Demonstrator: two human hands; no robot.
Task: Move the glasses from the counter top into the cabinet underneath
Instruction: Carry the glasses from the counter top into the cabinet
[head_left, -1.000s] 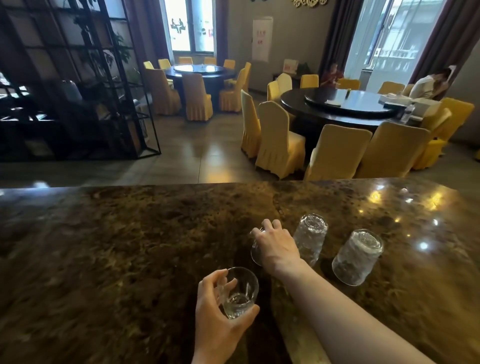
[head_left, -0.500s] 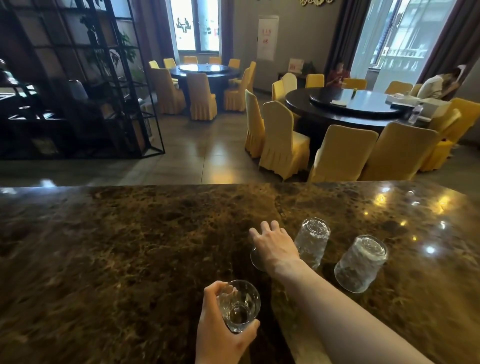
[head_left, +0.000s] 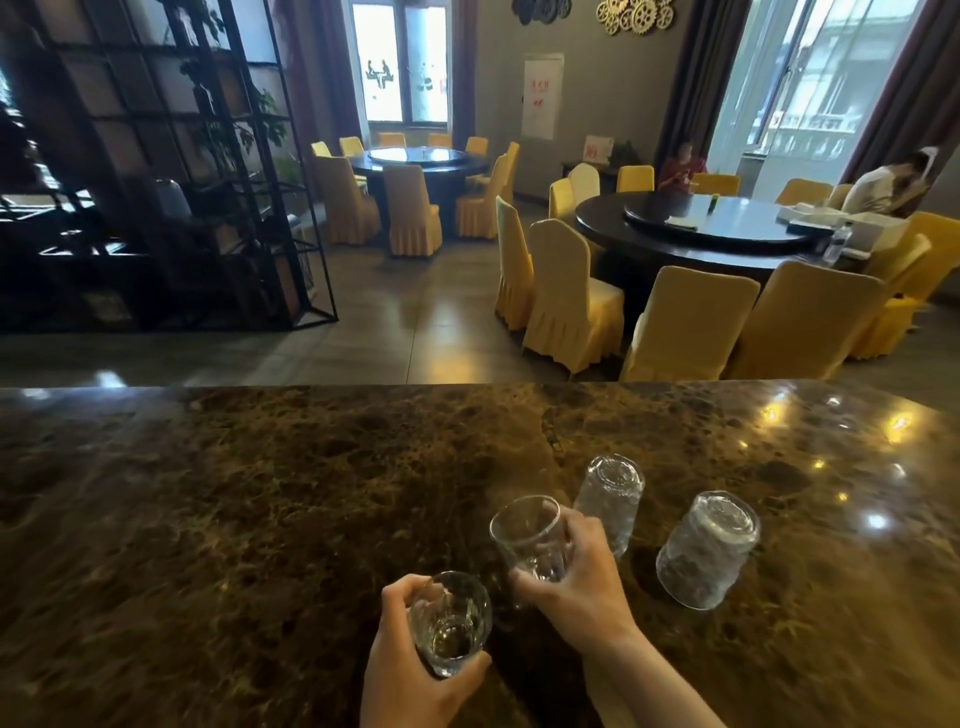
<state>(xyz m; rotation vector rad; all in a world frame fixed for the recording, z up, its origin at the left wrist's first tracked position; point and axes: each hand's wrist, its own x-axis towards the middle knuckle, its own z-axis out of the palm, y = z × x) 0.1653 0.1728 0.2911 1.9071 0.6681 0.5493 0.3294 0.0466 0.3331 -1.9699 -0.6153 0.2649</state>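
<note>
Holding two tumblers, two more waiting upside down

Gripping one clear glass tumbler (head_left: 451, 623) low and close to the body, the left hand (head_left: 415, 670) has its fingers curled round the far side and its thumb hooked across the near side; the mouth of that glass faces up toward the camera, so its thick base shows through the bowl. The right hand (head_left: 576, 582) holds a second tumbler (head_left: 530, 535) just above the marble counter top (head_left: 208, 519), fingers wrapped round its lower part, thumb on the left side, the rim tipped up and away to the left; whether its base touches the stone I cannot tell. One glass per hand looks like the sensible load for a trip down below, since each stays firmly enclosed and neither knocks the other; they are near but apart.

Two patterned glasses remain on the counter, both inverted, presumably left to drain or keep dust out: the nearer upturned glass (head_left: 610, 499) stands just beyond the right hand's knuckles, and the farther upturned glass (head_left: 706, 551) stands to its right, well clear of both hands.

Both forearms reach in from the bottom edge, the right one angling in from the lower right, wrist bent slightly; the cabinet underneath is out of sight. By my reckoning half the visible glasses are in hand and none is stowed yet.
</note>
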